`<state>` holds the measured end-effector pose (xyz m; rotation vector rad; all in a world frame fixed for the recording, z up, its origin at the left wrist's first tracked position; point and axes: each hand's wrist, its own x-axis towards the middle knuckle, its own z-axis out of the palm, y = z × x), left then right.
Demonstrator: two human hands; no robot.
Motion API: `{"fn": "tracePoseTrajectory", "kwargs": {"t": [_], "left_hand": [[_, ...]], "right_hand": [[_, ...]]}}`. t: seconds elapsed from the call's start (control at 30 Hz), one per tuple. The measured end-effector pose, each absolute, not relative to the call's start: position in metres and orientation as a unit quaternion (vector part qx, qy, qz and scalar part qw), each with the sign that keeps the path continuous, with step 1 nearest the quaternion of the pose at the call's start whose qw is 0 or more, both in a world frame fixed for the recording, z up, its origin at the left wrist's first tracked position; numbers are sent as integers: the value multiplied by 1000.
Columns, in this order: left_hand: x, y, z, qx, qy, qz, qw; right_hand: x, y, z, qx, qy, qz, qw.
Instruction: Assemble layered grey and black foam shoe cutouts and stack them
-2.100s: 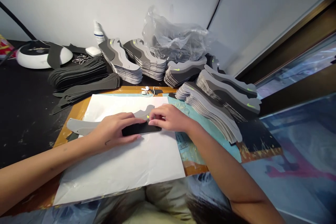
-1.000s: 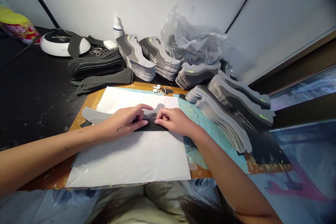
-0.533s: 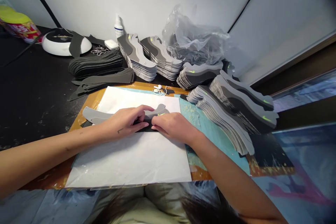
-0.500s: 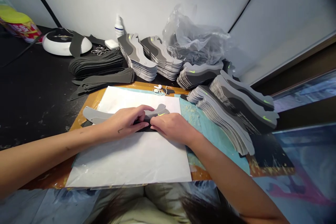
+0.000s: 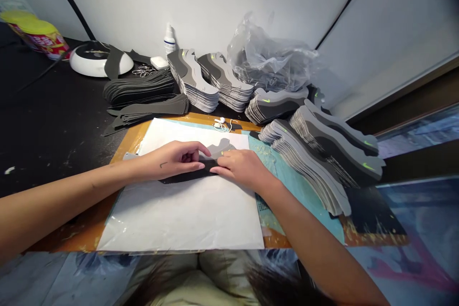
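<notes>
Grey foam is what we watch here: a layered shoe-side cutout (image 5: 217, 152) lies over a black foam strip (image 5: 186, 177), near the middle of a white paper sheet (image 5: 179, 215) on the counter (image 5: 53, 105). The left hand (image 5: 172, 160) has its fingers curled closed around the cutout's left part, while the right hand (image 5: 244, 167) pinches its right part, fingers together on top. We see the main risk between the hands: uneven pressure or a sideways twist could slide the grey layer out of line with the black strip, and we cannot tell whether any adhesive would fix such an error. The paper could also creep on the teal sheet (image 5: 283, 177) if dragged, as nothing visibly pins it. To the right, the leaning stack of foam cutouts (image 5: 304, 172) sits just beyond the right forearm (image 5: 304, 234); a wide elbow swing could knock it and fan the pieces across the work.
</notes>
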<state>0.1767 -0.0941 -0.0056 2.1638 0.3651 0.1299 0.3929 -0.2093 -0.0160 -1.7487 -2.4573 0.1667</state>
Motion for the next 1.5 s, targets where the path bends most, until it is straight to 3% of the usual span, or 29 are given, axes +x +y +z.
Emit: {"fn": "tracePoseTrajectory", "kwargs": {"t": [0.23,0.8,1.07,1.5], "left_hand": [[180,-105,-7,910,156,115,367],[180,-100,-24,926,132,129,329],[176,-94,-11,904,142,101,390],[177,-89,-13,888,140,98,427]], "right_hand": [[397,-208,-17,-581,-808,56,85],[381,-211,-12,-586,-804,65,78],[381,-208,-5,-657,-749,79,44],[392,-209,-11,-660,-745,71,66]]}}
